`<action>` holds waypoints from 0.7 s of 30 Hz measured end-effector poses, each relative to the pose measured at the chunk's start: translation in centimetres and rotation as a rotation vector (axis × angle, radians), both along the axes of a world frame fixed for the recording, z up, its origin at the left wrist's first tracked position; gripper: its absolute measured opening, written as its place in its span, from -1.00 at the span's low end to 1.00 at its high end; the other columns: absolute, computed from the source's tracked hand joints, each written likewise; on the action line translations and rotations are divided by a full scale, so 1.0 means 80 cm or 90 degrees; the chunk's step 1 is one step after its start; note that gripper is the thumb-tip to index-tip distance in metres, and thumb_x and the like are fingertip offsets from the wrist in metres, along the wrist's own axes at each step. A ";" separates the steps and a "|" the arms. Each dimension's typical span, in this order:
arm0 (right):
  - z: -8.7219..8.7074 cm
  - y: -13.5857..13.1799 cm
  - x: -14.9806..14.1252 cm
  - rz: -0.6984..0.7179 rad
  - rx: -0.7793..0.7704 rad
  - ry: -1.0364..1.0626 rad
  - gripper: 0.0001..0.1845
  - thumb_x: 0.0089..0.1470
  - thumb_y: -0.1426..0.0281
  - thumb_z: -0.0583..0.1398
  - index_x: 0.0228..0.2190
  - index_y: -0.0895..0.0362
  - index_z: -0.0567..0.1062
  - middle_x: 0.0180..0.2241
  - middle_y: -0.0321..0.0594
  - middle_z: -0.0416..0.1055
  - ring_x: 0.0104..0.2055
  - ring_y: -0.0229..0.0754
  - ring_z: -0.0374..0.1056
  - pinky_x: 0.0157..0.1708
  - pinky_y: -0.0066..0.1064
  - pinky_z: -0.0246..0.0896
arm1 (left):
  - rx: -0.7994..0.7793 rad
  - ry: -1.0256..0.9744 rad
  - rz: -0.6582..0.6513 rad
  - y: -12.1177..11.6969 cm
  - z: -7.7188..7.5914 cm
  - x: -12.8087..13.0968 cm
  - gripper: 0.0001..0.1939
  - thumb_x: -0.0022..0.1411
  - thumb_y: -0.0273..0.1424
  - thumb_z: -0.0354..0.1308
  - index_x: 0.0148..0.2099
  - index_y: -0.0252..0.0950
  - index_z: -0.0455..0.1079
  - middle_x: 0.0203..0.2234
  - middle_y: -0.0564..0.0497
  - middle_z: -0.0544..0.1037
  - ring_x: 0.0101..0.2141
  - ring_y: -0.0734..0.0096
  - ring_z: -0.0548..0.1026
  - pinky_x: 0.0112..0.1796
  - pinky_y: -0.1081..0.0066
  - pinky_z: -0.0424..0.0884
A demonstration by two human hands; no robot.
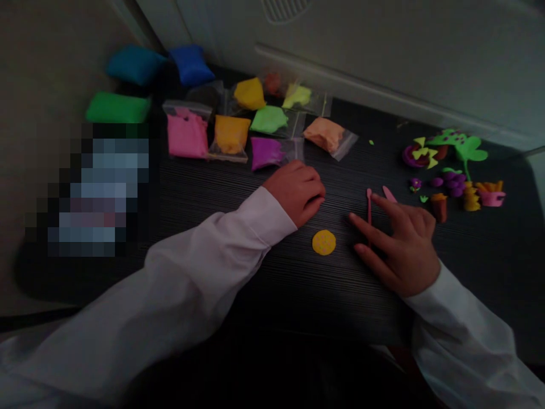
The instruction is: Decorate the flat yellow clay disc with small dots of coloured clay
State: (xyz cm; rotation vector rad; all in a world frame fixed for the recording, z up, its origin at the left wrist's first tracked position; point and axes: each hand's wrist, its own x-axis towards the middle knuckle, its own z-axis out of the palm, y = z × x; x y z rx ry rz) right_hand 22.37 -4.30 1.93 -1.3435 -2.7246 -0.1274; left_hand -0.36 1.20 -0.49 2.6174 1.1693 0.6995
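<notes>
A flat yellow clay disc [324,242] lies on the dark ribbed table [213,193] between my two hands. My left hand [298,192] rests just above and left of it, fingers curled under in a loose fist, and nothing shows in it. My right hand [395,241] lies flat to the right of the disc with fingers spread, its fingertips on a thin pink modelling stick [369,205]. A second pale pink tool [389,194] lies beside the index finger.
Several bags of coloured clay lie at the back: pink [186,135], orange-yellow [231,134], purple [267,152], green [269,119], peach [326,134]. Blue [191,63], teal [135,63] and green [117,108] packs sit far left. Finished small clay figures [455,170] stand at the right.
</notes>
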 end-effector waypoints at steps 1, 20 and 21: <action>-0.001 0.000 0.001 0.006 -0.001 -0.004 -0.50 -0.09 0.16 0.09 -0.05 -0.06 0.25 0.11 -0.11 -0.06 0.04 0.08 0.00 -0.08 -0.05 -0.15 | 0.000 0.000 -0.001 0.000 0.000 0.000 -0.80 0.10 -0.38 -0.06 -0.35 -0.33 0.37 -0.38 0.00 0.42 -0.33 0.43 0.32 -0.24 0.38 0.19; -0.006 0.001 0.001 0.056 -0.042 0.000 -0.48 -0.10 0.13 0.08 -0.04 -0.10 0.21 0.16 -0.15 -0.21 0.09 0.09 -0.08 -0.04 0.03 -0.22 | -0.010 -0.006 -0.003 0.000 -0.001 0.000 -0.80 0.10 -0.38 -0.06 -0.35 -0.34 0.37 -0.38 -0.01 0.42 -0.32 0.42 0.32 -0.23 0.36 0.18; -0.006 0.001 0.001 0.062 -0.045 0.001 -0.48 -0.09 0.13 0.08 -0.04 -0.11 0.21 0.16 -0.15 -0.20 0.09 0.08 -0.08 -0.04 0.02 -0.22 | -0.009 -0.006 -0.005 0.000 -0.001 0.000 -0.80 0.10 -0.38 -0.06 -0.35 -0.33 0.37 -0.38 -0.01 0.42 -0.32 0.42 0.32 -0.23 0.36 0.18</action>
